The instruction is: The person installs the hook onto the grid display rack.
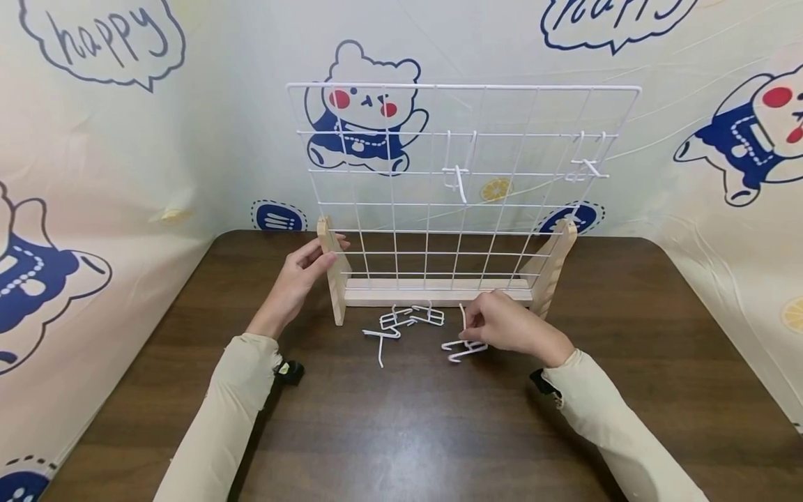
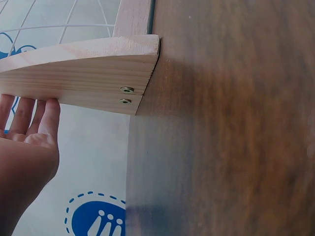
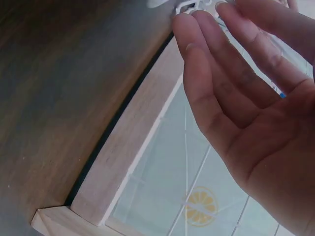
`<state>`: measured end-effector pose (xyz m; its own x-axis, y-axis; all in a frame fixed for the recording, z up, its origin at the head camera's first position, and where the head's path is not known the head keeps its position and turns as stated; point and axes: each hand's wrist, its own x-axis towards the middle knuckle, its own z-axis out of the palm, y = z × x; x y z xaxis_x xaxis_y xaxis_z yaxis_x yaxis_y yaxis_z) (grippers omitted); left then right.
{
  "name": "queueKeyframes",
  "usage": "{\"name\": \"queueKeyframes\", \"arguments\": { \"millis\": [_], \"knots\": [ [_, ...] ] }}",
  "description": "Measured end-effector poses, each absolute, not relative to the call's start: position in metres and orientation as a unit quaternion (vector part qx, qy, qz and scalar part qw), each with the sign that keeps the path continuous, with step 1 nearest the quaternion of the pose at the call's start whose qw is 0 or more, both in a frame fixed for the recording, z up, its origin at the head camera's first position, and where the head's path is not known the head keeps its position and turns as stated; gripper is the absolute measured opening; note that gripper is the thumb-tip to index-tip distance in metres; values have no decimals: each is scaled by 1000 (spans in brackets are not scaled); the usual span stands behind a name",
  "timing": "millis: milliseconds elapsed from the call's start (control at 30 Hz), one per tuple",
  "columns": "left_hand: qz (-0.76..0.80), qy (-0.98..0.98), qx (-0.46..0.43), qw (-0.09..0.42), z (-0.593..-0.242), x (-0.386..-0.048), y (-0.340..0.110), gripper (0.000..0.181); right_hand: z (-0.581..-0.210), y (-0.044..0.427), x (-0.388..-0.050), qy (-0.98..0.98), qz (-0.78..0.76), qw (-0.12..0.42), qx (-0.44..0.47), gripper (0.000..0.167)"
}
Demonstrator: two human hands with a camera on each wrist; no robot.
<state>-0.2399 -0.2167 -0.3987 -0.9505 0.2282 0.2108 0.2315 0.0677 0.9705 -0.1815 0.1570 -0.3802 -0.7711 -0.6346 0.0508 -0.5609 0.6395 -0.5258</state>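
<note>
A white wire grid panel stands upright on wooden legs. My left hand holds the left wooden leg, fingers reaching behind it and thumb at its outer side. In the left wrist view, the fingers touch the leg's edge. Low in front of the panel's right half, my right hand pinches a white wire hook at the table. Most of the right thumb and the pinched part are hidden in the head view. Several loose white hooks lie to its left.
Two white hooks hang on the panel: one hook right of centre, another hook near the right edge. A wooden crossbar joins the legs. The brown table ends at a printed curtain behind.
</note>
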Motion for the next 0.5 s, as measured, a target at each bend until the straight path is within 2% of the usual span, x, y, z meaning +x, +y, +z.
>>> {"name": "queueKeyframes", "arguments": {
  "millis": [200, 300, 433, 500],
  "knots": [
    [-665, -730, -158, 0, -398, -239, -217, 46, -384, 152, -180, 899, -262, 77, -342, 20],
    [-664, -731, -157, -1, -398, -239, -217, 46, -386, 153, -180, 900, -265, 95, -332, 15],
    [-662, -733, -155, -2, -398, -239, -217, 47, -391, 154, -181, 897, -268, 128, -327, 19],
    [-661, -735, -154, -2, -398, -239, -217, 47, -394, 154, -182, 892, -271, 140, -333, 16]
  ]
}}
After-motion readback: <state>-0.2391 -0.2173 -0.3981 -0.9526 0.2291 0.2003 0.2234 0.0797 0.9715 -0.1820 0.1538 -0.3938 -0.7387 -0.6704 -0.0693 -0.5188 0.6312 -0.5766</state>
